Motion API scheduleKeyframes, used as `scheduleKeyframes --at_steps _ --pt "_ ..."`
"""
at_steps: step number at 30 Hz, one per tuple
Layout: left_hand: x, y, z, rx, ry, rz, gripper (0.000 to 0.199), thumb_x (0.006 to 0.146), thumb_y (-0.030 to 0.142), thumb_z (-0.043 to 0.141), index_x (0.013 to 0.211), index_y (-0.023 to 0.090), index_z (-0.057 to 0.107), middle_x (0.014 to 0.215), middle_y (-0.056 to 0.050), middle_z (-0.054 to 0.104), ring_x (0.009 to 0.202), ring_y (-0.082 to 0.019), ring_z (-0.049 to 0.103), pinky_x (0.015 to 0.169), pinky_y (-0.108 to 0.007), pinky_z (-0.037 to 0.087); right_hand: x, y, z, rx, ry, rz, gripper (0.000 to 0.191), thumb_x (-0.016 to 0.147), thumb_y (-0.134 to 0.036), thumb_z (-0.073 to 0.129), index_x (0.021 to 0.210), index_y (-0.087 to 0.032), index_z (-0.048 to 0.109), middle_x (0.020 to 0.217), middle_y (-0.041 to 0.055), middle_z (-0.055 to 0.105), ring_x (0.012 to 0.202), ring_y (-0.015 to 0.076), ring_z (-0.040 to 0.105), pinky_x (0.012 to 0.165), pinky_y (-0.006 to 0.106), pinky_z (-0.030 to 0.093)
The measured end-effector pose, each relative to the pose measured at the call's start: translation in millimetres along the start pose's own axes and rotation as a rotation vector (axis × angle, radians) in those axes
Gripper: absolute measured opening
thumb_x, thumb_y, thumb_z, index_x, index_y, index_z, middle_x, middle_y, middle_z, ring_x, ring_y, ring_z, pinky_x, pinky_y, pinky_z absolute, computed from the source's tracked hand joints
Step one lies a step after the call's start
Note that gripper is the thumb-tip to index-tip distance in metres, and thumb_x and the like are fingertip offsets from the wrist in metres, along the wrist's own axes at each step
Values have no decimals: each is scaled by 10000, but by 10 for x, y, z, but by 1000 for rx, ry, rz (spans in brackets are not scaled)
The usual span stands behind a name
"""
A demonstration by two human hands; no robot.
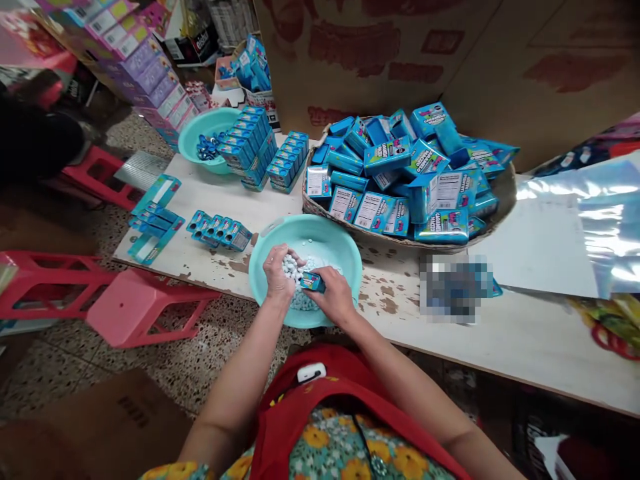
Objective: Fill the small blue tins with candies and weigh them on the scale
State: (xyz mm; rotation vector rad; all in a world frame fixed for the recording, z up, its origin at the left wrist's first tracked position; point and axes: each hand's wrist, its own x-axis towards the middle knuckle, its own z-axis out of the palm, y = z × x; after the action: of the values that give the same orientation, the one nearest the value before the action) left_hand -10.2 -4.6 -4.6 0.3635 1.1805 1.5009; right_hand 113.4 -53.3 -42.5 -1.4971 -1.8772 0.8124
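A turquoise plastic basin (345,257) holds many small white candies (304,301). Over it, my left hand (280,275) is cupped around a heap of the same candies. My right hand (336,292) grips a small blue printed candy box (312,281), tilted with one end towards the heap in my left palm. The box and the heap are close together; whether any candies are inside the box is hidden.
A shallow cardboard tray (400,245) piled with blue boxes stands behind the basin. Small boxes (220,230) stand in a row to the left, with stacked boxes (247,143) and another basin (193,127) behind. Red stools (135,307) stand left of the table.
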Motion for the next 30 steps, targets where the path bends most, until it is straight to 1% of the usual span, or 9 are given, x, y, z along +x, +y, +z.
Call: scheduleKeyframes --at_steps 4,7,9,11,15,19,23,30 --pt "4 -2 5 22 44 69 258 683 351 664 695 167 484 583 45 520 491 -91 530 555 -254 475 24 -60 -54 11 30 11 328 738 -307 720 1032 -217 608 973 56 635 939 241 573 814 351 430" --pt "15 8 25 47 24 93 248 693 344 660 681 162 491 556 44 518 488 -90 529 555 -241 467 40 -90 -78 0 37 14 310 736 -293 712 1020 -215 614 961 56 634 921 238 576 800 346 430" --pt "22 13 41 79 15 98 241 698 338 657 670 161 496 502 51 495 462 -92 517 553 -240 462 54 -107 -87 -11 28 15 299 736 -292 709 1011 -221 615 951 51 636 907 235 580 789 340 430" --pt "27 15 55 107 9 112 233 698 327 661 670 162 498 482 55 489 449 -95 513 546 -240 456 69 -121 -101 -21 28 11 313 730 -291 717 1017 -224 611 960 50 637 920 236 582 796 340 425" --pt "24 14 79 103 22 150 211 690 294 681 714 163 518 535 48 528 471 -101 523 525 -236 447 96 -119 -144 -11 26 13 340 717 -289 736 1023 -216 609 967 49 640 928 236 586 802 337 426" --pt "-1 6 88 125 -20 136 203 729 313 664 704 159 534 477 54 487 461 -99 511 568 -250 467 110 -85 -175 3 30 19 333 717 -289 736 1018 -216 611 959 44 640 931 235 586 795 334 428" --pt "-29 -3 91 134 10 164 214 707 310 685 701 151 542 577 36 538 504 -83 518 582 -239 476 113 -88 -181 -13 47 18 315 730 -274 718 1020 -219 610 970 44 642 936 235 584 796 341 421" --pt "-21 16 155 137 12 183 221 740 347 656 744 153 549 521 39 521 465 -98 509 508 -232 457 110 -123 -195 -21 9 16 357 703 -271 740 1032 -217 613 959 42 643 934 237 594 794 345 429"
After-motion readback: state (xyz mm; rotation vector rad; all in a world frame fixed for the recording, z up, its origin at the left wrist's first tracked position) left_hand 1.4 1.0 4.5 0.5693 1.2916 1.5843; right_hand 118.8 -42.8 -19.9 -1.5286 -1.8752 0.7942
